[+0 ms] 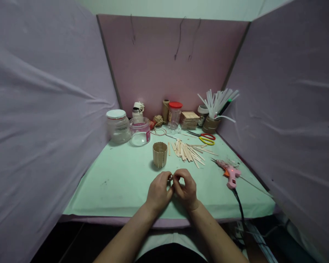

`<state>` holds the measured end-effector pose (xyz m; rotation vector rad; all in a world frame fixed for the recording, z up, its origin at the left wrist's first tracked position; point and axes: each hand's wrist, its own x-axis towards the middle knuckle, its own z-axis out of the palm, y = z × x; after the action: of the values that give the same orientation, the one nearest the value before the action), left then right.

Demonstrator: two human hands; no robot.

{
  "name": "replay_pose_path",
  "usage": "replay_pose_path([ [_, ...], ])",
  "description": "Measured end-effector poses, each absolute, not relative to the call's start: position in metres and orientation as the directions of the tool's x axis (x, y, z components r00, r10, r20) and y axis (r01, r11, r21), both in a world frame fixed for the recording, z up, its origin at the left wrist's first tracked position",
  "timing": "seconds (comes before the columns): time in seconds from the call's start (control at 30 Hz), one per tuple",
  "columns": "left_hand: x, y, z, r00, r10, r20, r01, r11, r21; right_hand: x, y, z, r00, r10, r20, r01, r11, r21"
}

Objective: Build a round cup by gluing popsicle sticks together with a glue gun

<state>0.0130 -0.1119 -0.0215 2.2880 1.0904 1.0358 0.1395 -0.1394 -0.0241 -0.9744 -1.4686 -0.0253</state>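
My left hand (159, 190) and my right hand (185, 188) meet low over the front middle of the table, fingertips pinched together. Whatever lies between the fingers is too small or too hidden to make out. Just beyond them stands a small round cup (159, 155) covered in upright wooden sticks. One loose stick (169, 149) lies to the right of the cup. Farther right spreads a pile of flat wooden sticks (186, 151). A pink glue gun (230, 173) rests on its side at the right, with an orange trigger and a glowing red light.
Scissors (205, 138) with red and yellow handles lie behind the sticks. Along the back stand a lidded glass jar (118, 128), an open clear tub (139, 133), a red-lidded jar (174, 117), stacked wooden squares (189, 120) and a pot of glue sticks (211, 124). Cloth walls enclose both sides.
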Motion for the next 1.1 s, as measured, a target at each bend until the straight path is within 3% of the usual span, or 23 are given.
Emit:
replay_pose_path([
  [0.27,0.0134,-0.1109,-0.0245,0.447,0.803,0.394,0.535,-0.593,0.602,0.1398,-0.1372,-0.025,0.126,0.589,0.798,0.551,0.628,-0.55],
  [1.1,0.0138,-0.1099,-0.0248,0.439,0.801,0.408,0.535,-0.597,0.598,0.1386,-0.1344,-0.0274,0.125,0.611,0.782,0.542,0.617,-0.57],
])
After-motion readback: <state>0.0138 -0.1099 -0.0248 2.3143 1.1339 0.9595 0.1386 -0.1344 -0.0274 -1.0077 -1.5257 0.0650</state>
